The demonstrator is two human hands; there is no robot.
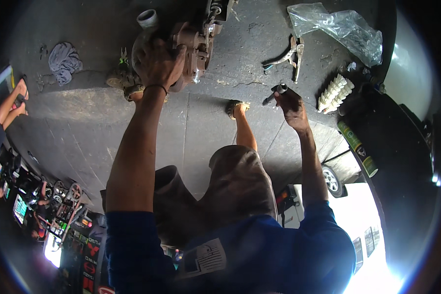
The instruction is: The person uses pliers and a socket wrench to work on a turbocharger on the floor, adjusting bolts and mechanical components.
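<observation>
My left hand (161,61) is pressed over a round brake disc, its thumb against the rusty brake caliper (188,39) beside it. The fingers curl down onto the brake assembly, and their tips are partly hidden. Off to the right, my right hand (292,109) is closed around a dark short tool (270,100) with a round, shiny metal end; its exact kind is hard to make out. Locking pliers (294,54) lie on the floor just beyond that hand. Small green-handled pliers (123,58) are left of the brake assembly. A metal sleeve (147,18) stands behind it.
A clear plastic bag (335,32) lies at the far right, above a white knobbly object (335,93). Near the right edge is a green can (357,147). A grey rag (64,62) lies at left, and another person's legs (14,105) show at the left edge.
</observation>
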